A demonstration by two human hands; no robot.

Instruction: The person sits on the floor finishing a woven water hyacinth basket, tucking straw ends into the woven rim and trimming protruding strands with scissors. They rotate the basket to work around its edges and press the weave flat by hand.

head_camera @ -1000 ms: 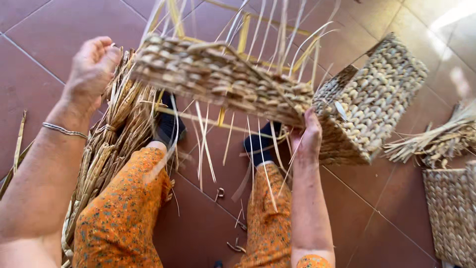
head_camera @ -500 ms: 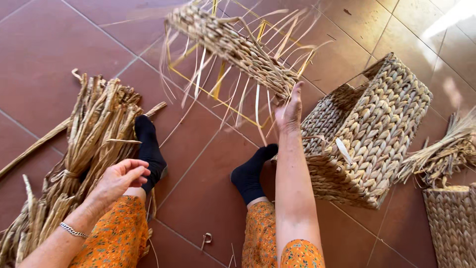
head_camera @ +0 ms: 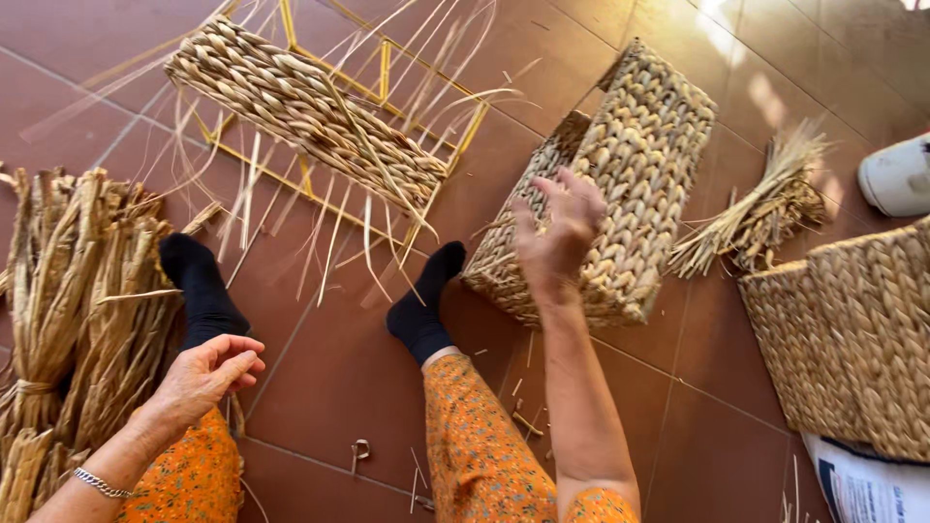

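A: What do we have around us on the tiled floor point(head_camera: 368, 387)?

B: On our left lies a thick bundle of dried rush point(head_camera: 77, 300), tied low down. Ahead of our feet lies a half-woven panel on a yellow wire frame point(head_camera: 310, 111), with loose strands trailing off it towards our socks. To the right a smaller tuft of rush point(head_camera: 765, 208) rests beside a second woven basket point(head_camera: 852, 339), of which we see only one side. A white object point(head_camera: 896, 174) sits at the far right edge; we cannot tell what it is.

A: And the basket in front of us?

B: The finished woven basket point(head_camera: 630, 174) lies tipped on its side, its opening towards the wire frame. It is boxy, pale straw-coloured, in a plaited weave, just beyond our right foot.

A: What are our hands doing?

B: Our right hand point(head_camera: 557, 228) is raised in front of that basket with fingers spread loose, gripping nothing; it hides part of the basket's near wall. It may brush the weave, though we can't be sure. Our left hand point(head_camera: 208, 373) rests over our left knee, palm up, fingers half curled, empty, close to the big bundle.

A: The count?

B: Two baskets, one wire frame, two lots of rush, two black socks.
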